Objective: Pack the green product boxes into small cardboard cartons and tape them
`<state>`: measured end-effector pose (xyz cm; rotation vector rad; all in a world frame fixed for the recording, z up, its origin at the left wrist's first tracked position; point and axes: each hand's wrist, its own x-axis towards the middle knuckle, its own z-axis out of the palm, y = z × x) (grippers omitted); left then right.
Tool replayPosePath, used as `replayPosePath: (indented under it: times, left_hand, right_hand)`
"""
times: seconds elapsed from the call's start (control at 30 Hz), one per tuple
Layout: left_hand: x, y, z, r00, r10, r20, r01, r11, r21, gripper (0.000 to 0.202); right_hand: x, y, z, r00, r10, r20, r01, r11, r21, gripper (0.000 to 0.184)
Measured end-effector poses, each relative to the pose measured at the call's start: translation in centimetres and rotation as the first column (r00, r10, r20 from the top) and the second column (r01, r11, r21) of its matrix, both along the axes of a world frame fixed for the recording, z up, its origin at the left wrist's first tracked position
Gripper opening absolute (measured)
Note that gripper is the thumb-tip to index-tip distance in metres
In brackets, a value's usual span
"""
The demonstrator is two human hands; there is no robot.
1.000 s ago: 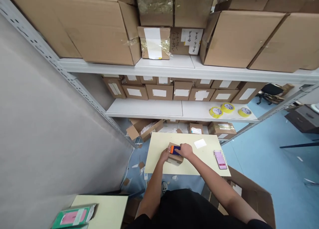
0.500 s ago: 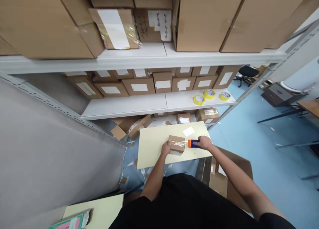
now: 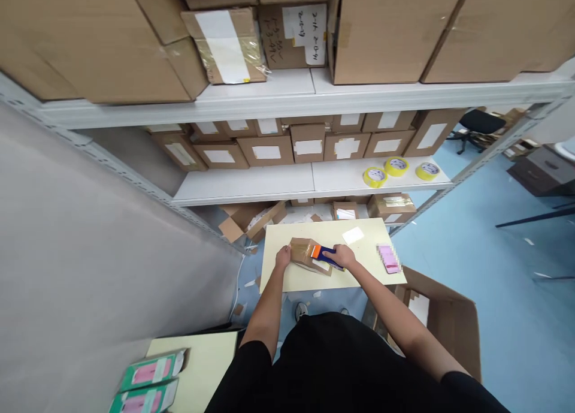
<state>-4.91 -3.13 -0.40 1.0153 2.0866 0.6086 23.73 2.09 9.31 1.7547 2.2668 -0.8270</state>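
A small cardboard box lies on the pale yellow table, with shiny clear tape over its top. My left hand grips the box at its left end. In my right hand is a blue tape dispenser with an orange front, its head resting on or just over the right part of the box. Behind the dispenser lies a white paper slip. A pink item, pixelated, is at the table's right end.
Ahead stands a shelf rack with labelled cartons and yellow tape rolls. A large open carton sits at the right. Green-and-pink packages lie on another table at the lower left.
The dispenser has moved left from beside the box onto its right part. The box now sits at an angle. The view has shifted, and the pink item shows more fully.
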Motion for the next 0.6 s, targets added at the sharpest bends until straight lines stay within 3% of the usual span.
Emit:
replayPosePath:
  times: [0.1, 0.2, 0.33, 0.47, 0.6]
  left_hand:
    - [-1.2, 0.0, 0.5, 0.999, 0.027, -0.018, -0.025, 0.996, 0.087, 0.049]
    - [-1.4, 0.0, 0.3, 0.993, -0.069, 0.092, 0.052, 0.984, 0.172, 0.053]
    - [-1.0, -0.9, -0.8, 0.985, -0.022, 0.173, 0.007, 0.996, 0.087, 0.057]
    - [1.5, -2.1, -2.4, 0.982, -0.022, 0.188, 0.015, 0.999, 0.041, 0.053]
    - [6.1, -1.8, -3.5, 0.988, -0.015, 0.151, 0.015, 1.000, -0.001, 0.057]
  right_hand:
    - [-4.3, -0.5, -0.5, 1.000, 0.013, -0.015, -0.014, 0.999, -0.030, 0.060]
    - [-7.6, -0.5, -0.7, 0.999, 0.033, -0.006, -0.033, 0.999, -0.021, 0.060]
    - [-10.5, -0.3, -0.8, 0.997, 0.066, 0.031, -0.065, 0.997, -0.047, 0.058]
    - [-10.2, 0.2, -1.2, 0.991, 0.079, 0.107, -0.066, 0.990, -0.122, 0.056]
    - [-7.1, 1.1, -1.5, 0.988, 0.037, 0.152, -0.015, 0.990, -0.143, 0.060]
